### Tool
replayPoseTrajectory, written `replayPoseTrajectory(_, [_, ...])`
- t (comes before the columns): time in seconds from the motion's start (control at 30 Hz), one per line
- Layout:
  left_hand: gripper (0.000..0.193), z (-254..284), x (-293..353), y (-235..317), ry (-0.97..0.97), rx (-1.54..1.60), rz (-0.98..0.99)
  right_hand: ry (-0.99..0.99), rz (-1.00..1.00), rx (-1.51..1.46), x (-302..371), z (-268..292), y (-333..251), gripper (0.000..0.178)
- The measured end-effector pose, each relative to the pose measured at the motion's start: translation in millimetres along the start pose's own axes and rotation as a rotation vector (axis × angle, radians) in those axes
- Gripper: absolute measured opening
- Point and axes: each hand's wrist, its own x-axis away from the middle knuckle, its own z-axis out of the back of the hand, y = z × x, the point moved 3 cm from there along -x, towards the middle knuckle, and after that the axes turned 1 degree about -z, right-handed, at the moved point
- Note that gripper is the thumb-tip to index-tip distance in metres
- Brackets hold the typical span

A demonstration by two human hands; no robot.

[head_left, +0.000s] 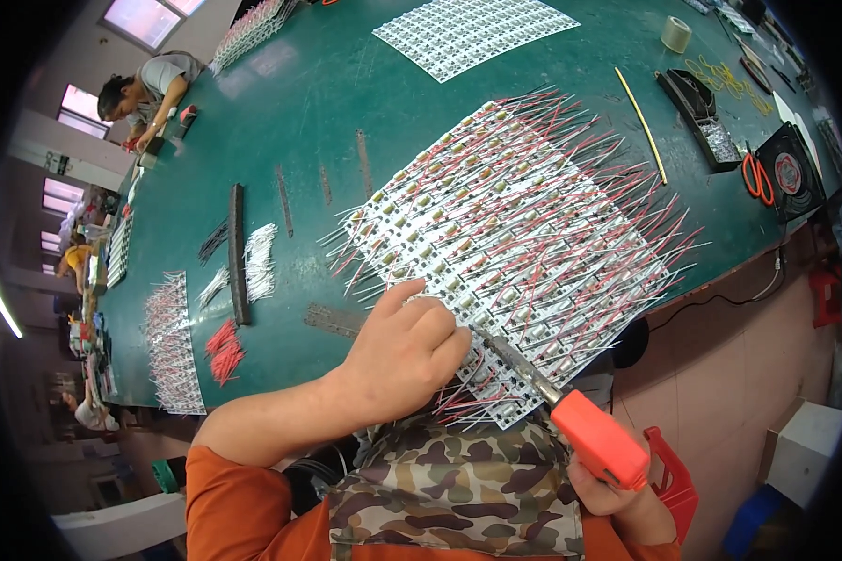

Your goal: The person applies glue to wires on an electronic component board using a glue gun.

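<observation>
A large white circuit board panel (pixel 468 234) lies at the table's near edge, with rows of red, white and dark wires sticking out from it. My left hand (pixel 407 344) rests over its near left part, with the fingers curled closed. Whatever sits between those fingertips is hidden from view. In my right hand (pixel 597 486) is a soldering iron (pixel 601 438) with a red handle, held from below. Its metal shaft slants up and left across the panel, and the tip reaches the board beside my left fingers.
Red wires (pixel 225 352), white wires (pixel 261 262) and a dark bar (pixel 239 254) lie to the left, near another wired panel (pixel 170 341). A bare panel (pixel 477 35) is at the back. Rightward are a black tray (pixel 697 117), orange-handled scissors (pixel 758 179) and a fan (pixel 789 176). A co-worker (pixel 159 89) leans over the far left.
</observation>
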Motion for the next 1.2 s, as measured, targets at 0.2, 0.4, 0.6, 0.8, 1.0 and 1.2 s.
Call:
replayPoseTrajectory(0.2, [0.016,-0.9,-2.2,-1.1,-0.002,0.02,-0.011,0.054,0.058,-0.039,-0.8,-5.6,6.0,0.061])
replayPoseTrajectory(0.4, [0.016,0.8,-5.2,-2.9,-0.085,0.044,0.002,0.111,-0.145,-0.116,-3.7,-8.9,-0.1,0.017])
replayPoseTrajectory(0.6, [0.012,1.1,-6.6,-4.6,-0.09,0.069,-0.004,0.083,-0.128,-0.131,-8.3,-8.5,-1.9,0.017])
replayPoseTrajectory(0.8, [0.015,3.5,-9.8,-6.0,-0.112,0.091,-0.003,0.08,-0.137,-0.127,-7.3,-9.3,-2.9,0.017])
replayPoseTrajectory(1.0, [0.019,3.4,-11.6,-7.0,-0.136,0.097,-0.01,0.085,-0.153,-0.152,-12.4,-9.4,-5.0,0.021])
replayPoseTrajectory(1.2, [0.019,3.3,-12.6,-8.0,-0.139,0.111,-0.014,0.097,-0.16,-0.16,-11.3,-8.9,-6.3,0.021])
